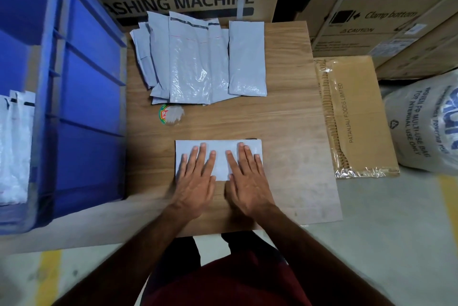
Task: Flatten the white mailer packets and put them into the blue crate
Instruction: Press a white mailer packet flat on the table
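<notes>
While pressing mailer packet (219, 157) flat, left hand (195, 182), right hand (247, 182) fingers straight.

A white mailer packet (219, 157) lies flat at 6 o'clock; a fanned packet pile (198, 63) at 12; the blue crate (81, 97) at 9.

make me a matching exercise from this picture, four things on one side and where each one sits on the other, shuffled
Things:
1. mailer packet
2. pile of mailer packets
3. blue crate
4. flat cardboard box

Places:
A. left of the wooden board
B. under both hands
C. right edge of the board
D. far end of the board

Pairs: 1-B, 2-D, 3-A, 4-C
</notes>
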Demonstrator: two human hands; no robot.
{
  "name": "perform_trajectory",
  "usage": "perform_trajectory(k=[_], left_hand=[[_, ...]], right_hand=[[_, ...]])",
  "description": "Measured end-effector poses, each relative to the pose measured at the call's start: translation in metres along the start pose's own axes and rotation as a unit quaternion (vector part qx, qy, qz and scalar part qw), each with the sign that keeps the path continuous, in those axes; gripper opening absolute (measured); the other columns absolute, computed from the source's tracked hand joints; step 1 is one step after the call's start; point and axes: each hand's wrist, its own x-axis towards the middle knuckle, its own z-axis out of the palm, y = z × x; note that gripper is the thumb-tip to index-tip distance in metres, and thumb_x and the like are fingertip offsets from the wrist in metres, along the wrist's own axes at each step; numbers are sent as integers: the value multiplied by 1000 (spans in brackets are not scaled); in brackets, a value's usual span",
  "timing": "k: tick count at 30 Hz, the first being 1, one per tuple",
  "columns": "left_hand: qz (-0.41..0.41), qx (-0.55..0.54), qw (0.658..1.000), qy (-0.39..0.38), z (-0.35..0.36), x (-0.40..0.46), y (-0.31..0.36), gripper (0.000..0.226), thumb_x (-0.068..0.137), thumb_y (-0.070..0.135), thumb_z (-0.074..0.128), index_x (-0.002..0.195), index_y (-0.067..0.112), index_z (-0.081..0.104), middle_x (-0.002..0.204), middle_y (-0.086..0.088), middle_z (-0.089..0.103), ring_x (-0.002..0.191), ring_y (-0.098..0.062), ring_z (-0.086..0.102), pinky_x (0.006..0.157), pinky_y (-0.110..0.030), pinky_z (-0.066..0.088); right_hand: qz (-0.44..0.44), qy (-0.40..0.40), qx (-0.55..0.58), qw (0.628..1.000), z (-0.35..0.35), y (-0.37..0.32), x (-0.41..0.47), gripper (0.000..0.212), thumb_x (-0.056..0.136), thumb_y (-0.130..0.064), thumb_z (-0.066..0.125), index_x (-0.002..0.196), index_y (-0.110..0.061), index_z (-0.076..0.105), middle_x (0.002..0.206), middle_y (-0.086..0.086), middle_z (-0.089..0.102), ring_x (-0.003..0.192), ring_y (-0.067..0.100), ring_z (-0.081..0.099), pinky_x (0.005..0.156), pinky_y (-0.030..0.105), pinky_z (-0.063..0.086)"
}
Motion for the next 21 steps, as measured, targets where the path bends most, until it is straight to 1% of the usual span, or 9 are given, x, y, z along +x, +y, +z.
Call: perform_trajectory(k=[2,5,8,10,12,13,17,19,21], left_hand=[[-7,-5,1000,-6,3,-4,1,64,101,34,29,161,14,22,169,-12,12,156,-31,11,123,-55,18],[-5,-20,1000,-12,1,0,0,62,102,34,27,161,15,26,169,-11,15,156,-30,15,122,-53,21],[6,-23,1000,-6,-1,-4,-9,62,102,33,29,161,13,25,169,-15,13,156,-31,12,122,-53,23],[-31,-25,999,0,2,-12,-18,64,101,33,31,161,12,23,169,-16,10,156,-31,11,123,-52,21],[-67,-34,997,-11,7,-22,-26,65,102,38,30,162,15,18,170,-14,5,157,-29,8,123,-49,20],[-68,-38,997,-22,10,-24,-30,66,103,41,29,163,18,15,170,-11,2,157,-28,5,124,-48,17],[-48,-37,997,-44,9,-24,-36,77,100,56,34,164,23,5,171,-6,-7,157,-24,-4,126,-39,3],[-34,-25,998,-41,3,-23,-37,81,99,60,37,164,22,6,171,-9,-5,157,-25,-3,126,-39,3],[-14,-12,999,-40,-2,-22,-41,76,100,59,35,163,22,13,170,-14,1,157,-28,4,126,-41,10]], right_hand=[[11,-13,-13,1000,4,-3,1,66,103,-34,28,164,-20,8,170,11,-7,157,25,-10,127,49,4],[23,-27,-15,999,-1,-8,4,71,98,-33,30,164,-18,6,169,13,-10,156,27,-14,126,51,1],[-16,-18,-15,1000,-2,-19,8,69,99,-32,30,164,-17,10,170,14,-6,157,27,-11,126,51,-2],[-43,-20,-21,999,3,-27,12,66,101,-34,29,163,-19,13,170,13,-1,157,28,-5,126,53,2],[-48,-30,-37,998,11,-30,13,67,102,-35,32,163,-20,12,170,13,-3,157,28,-5,126,54,4],[-45,-34,-43,997,14,-29,14,67,102,-35,33,164,-21,10,170,12,-4,157,28,-6,126,54,4],[-45,-40,-43,997,15,-28,15,66,102,-35,29,164,-20,11,170,13,-2,157,28,-5,126,55,6],[-52,-48,-26,997,11,-27,15,65,102,-37,27,163,-20,13,170,12,-2,157,27,-5,126,55,8],[-61,-47,12,997,3,-23,13,66,103,-39,31,163,-19,15,170,10,-1,158,25,-5,126,54,7]])
